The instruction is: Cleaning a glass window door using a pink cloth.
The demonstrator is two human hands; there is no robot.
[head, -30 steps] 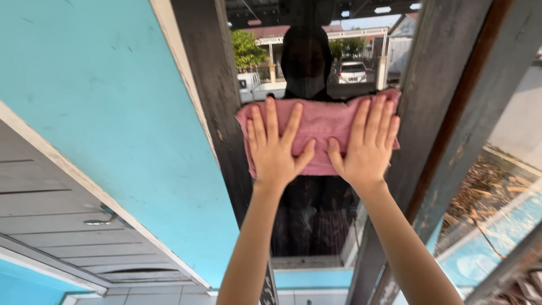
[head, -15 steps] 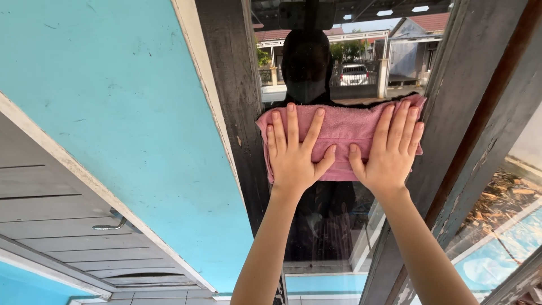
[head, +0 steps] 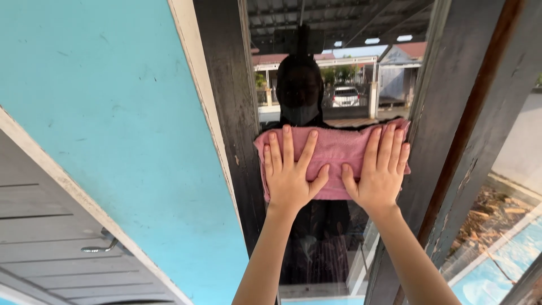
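Pink cloth [head: 334, 153]: terry texture, folded to rough rectangle, pressed flat against window glass [head: 333, 243], spanning most of pane width at mid height. Left hand [head: 291, 175]: palm flat on cloth, fingers spread wide, pointing up. Right hand [head: 379, 172]: palm flat on cloth, fingers extended, close together. Thumbs near, not touching. Glass: dark, reflective, shows street and parked car. Window frame [head: 226, 113]: dark weathered wood, paint flaking. Adjoining wall [head: 113, 113]: smooth turquoise. Grey panelled door [head: 51, 243] with metal handle [head: 100, 246] at lower left.

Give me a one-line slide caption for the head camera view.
Left hand and right hand press a pink cloth flat against a dark-framed window pane.
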